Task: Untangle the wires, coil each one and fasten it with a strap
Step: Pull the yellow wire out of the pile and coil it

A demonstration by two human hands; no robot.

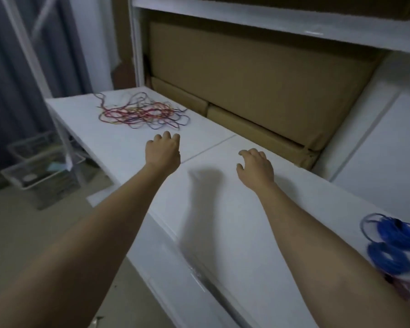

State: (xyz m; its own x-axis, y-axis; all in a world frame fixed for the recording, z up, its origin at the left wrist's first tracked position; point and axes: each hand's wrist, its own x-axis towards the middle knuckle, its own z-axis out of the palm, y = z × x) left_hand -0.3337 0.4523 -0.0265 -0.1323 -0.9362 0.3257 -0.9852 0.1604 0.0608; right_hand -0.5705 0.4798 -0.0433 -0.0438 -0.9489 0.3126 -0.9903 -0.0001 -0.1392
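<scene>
White bench [223, 209], wire tangle [142, 113] at far left end, blue coils [388, 245] done by your right. Both hands, left hand [162, 152] and right hand [256, 166], hover empty, fingers loosely curled. Grab one loose end, tease out slowly, don't yank.

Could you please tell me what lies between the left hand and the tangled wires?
Only bare white table separates the left hand from the tangled wires, per the head view.

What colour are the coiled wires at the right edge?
Blue; the coiled wires show in the head view.
</scene>
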